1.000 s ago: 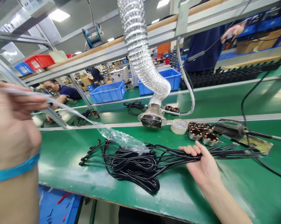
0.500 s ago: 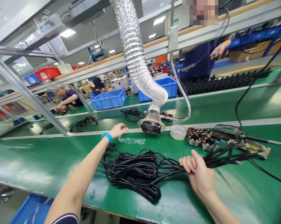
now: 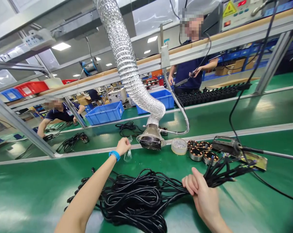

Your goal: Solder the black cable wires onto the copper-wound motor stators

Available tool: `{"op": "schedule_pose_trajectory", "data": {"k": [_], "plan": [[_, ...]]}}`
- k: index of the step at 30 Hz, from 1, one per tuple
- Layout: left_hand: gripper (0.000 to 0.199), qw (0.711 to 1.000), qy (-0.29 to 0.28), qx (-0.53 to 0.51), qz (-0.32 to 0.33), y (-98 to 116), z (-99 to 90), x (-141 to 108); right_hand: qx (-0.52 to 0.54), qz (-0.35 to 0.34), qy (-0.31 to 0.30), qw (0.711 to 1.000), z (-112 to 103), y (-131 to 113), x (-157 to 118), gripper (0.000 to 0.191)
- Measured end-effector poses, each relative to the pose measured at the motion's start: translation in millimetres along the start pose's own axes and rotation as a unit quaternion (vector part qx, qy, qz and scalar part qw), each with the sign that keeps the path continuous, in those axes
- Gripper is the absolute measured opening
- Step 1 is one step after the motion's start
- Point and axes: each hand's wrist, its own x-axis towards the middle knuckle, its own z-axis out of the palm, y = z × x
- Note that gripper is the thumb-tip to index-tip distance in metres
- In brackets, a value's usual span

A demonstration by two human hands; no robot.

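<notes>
At a green bench (image 3: 34, 184) on a workshop floor, a worker's right hand (image 3: 203, 194) closes around a bundle of black cables (image 3: 134, 197), thumb raised, while the left hand (image 3: 123, 146) grips a piece of clear plastic film (image 3: 128, 156) in closed fingers. The cables lie looped in a heap on the near side of the bench, between and below the two hands; their plug ends (image 3: 84, 180) fan out beyond the left forearm, which wears a blue wristband (image 3: 114, 154). Past the right hand, the loose wire ends (image 3: 228, 171) splay toward a metal tool holder (image 3: 225, 145). Copper-wound stators (image 3: 195, 154) sit clustered beside it, with a roll of clear tape (image 3: 179, 146) just to their left. Between the tape and the left hand, a black-grilled fan hood (image 3: 150, 142) hangs from a silver flexible duct (image 3: 127, 64). Across the rail, a coiled cable with a stator (image 3: 72, 143) rests on the far surface. Beyond stand two blue crates (image 3: 105, 112), as one co-worker (image 3: 61, 114) leans over cables at left and another (image 3: 189, 72) stands behind rows of black parts (image 3: 209, 95).
</notes>
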Motion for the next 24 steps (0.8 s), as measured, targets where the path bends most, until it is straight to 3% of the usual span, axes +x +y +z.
{"op": "schedule_pose_trajectory", "data": {"k": [3, 6, 8, 13, 15, 18, 24], "plan": [[0.034, 0.996, 0.072, 0.009, -0.050, -12.3, -22.3, 38.5, -0.008, -0.003, 0.000, 1.000, -0.1, 1.9, 1.1, 0.059], [0.028, 0.991, 0.104, 0.032, -0.079, -19.1, -27.4, 58.7, -0.007, 0.000, 0.004, 1.000, -0.4, 2.6, 1.4, 0.060], [0.027, 0.991, 0.097, 0.047, -0.076, -17.6, -15.7, 55.0, -0.004, 0.003, 0.006, 1.000, -0.8, 2.6, 1.1, 0.060], [0.035, 0.995, 0.038, 0.088, 0.010, -5.5, 36.4, 11.0, -0.010, 0.004, 0.004, 1.000, -1.5, 2.3, 0.7, 0.060], [0.039, 0.993, 0.034, 0.104, 0.032, -4.9, 48.1, 0.2, -0.010, 0.004, 0.004, 1.000, -1.2, 2.2, 1.1, 0.059], [0.036, 0.992, 0.032, 0.121, 0.026, -11.2, 49.1, 3.9, -0.007, 0.000, 0.008, 1.000, -0.4, 2.3, 1.9, 0.059], [0.035, 0.991, 0.017, 0.125, -0.053, -28.8, 23.9, 37.6, -0.014, 0.001, 0.008, 1.000, -1.1, 3.9, 3.3, 0.060]]}}
